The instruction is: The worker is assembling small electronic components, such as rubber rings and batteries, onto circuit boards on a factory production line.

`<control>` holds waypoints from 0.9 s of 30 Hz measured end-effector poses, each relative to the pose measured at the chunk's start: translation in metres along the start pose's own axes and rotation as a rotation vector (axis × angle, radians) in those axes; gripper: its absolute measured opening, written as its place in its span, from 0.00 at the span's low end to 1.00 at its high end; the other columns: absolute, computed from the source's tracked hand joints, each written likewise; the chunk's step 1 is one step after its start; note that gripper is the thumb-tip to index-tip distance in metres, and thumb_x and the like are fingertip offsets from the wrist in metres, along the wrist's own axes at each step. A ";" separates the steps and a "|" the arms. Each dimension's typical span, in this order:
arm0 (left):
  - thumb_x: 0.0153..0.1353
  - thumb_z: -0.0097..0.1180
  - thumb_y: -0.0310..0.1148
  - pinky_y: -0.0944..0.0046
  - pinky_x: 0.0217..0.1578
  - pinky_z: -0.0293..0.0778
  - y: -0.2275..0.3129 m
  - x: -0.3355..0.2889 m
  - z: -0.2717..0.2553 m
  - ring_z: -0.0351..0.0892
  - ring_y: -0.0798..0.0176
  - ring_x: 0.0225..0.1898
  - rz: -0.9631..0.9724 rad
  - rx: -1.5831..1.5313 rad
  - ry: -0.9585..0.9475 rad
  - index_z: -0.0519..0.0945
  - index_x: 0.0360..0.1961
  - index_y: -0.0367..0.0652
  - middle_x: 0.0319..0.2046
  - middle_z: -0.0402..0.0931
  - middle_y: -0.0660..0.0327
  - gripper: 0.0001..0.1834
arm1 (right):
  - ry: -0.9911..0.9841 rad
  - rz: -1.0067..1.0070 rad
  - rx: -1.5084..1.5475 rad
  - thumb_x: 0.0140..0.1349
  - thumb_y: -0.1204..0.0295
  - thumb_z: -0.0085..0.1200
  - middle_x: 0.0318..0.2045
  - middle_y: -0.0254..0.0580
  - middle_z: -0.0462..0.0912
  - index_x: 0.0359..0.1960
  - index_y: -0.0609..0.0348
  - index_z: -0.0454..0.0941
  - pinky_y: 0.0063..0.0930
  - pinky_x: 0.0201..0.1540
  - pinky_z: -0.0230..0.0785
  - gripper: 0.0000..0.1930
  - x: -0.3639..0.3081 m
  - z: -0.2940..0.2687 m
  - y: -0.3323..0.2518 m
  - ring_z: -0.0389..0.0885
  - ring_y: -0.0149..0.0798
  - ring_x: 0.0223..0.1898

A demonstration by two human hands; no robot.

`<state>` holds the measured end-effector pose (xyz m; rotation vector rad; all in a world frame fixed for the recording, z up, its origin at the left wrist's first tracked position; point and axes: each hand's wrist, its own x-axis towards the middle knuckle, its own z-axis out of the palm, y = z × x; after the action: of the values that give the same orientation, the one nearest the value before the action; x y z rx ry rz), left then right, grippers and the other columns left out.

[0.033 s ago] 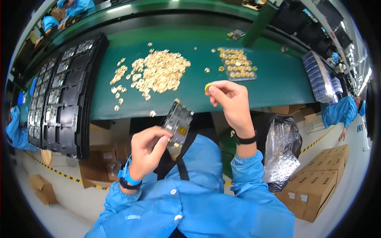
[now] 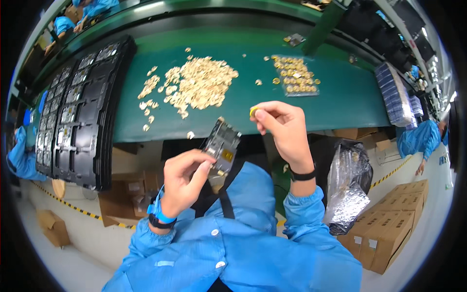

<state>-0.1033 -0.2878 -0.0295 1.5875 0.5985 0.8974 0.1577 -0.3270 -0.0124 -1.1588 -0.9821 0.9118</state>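
My left hand [image 2: 187, 177] grips a dark circuit board [image 2: 224, 146] by its left edge, between thumb and fingers. The board is tilted and held over my lap, just off the table's near edge. A yellow rectangular patch shows on its face. To the right of it, my right hand [image 2: 282, 124] pinches a small yellow round disc [image 2: 253, 111] between thumb and forefinger, apart from the board. Similar yellow discs [image 2: 296, 75] stand in rows on a clear sheet or tray at the back right. A heap of pale, small round pieces [image 2: 202, 82] covers the table's left middle.
Stacked black trays [image 2: 82, 129] holding boards stand at the left of the green table [image 2: 253, 53]. Wrapped packs [image 2: 393, 95] are at its right end. A black plastic bag [image 2: 348, 182] hangs right of me, near cardboard boxes [image 2: 384, 224]. Other people work at both sides.
The view has shifted slightly, so the table's contents appear a little further right and higher. The board sits a little further right. Both hands keep their holds.
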 end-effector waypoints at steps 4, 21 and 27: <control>0.69 0.57 0.26 0.69 0.34 0.71 0.004 0.010 0.005 0.77 0.71 0.32 0.087 0.140 0.021 0.85 0.39 0.29 0.32 0.84 0.57 0.09 | -0.128 -0.009 -0.016 0.70 0.76 0.61 0.35 0.37 0.86 0.44 0.70 0.85 0.19 0.35 0.72 0.08 -0.031 0.037 0.001 0.80 0.25 0.35; 0.68 0.61 0.25 0.66 0.30 0.75 -0.002 -0.004 0.003 0.83 0.64 0.28 0.119 0.196 0.059 0.85 0.37 0.29 0.28 0.84 0.53 0.07 | -0.209 -0.205 -0.265 0.64 0.77 0.64 0.29 0.36 0.83 0.39 0.65 0.86 0.21 0.27 0.64 0.05 -0.053 0.057 0.014 0.74 0.25 0.25; 0.68 0.60 0.25 0.66 0.30 0.75 -0.003 -0.005 -0.001 0.82 0.63 0.28 0.128 0.212 0.012 0.84 0.36 0.30 0.28 0.83 0.53 0.07 | -0.277 -0.201 -0.294 0.64 0.78 0.63 0.27 0.35 0.81 0.38 0.65 0.85 0.22 0.26 0.63 0.04 -0.051 0.053 0.010 0.72 0.24 0.24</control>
<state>-0.1062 -0.2905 -0.0329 1.8283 0.6223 0.9642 0.0906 -0.3575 -0.0231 -1.1690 -1.4692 0.7961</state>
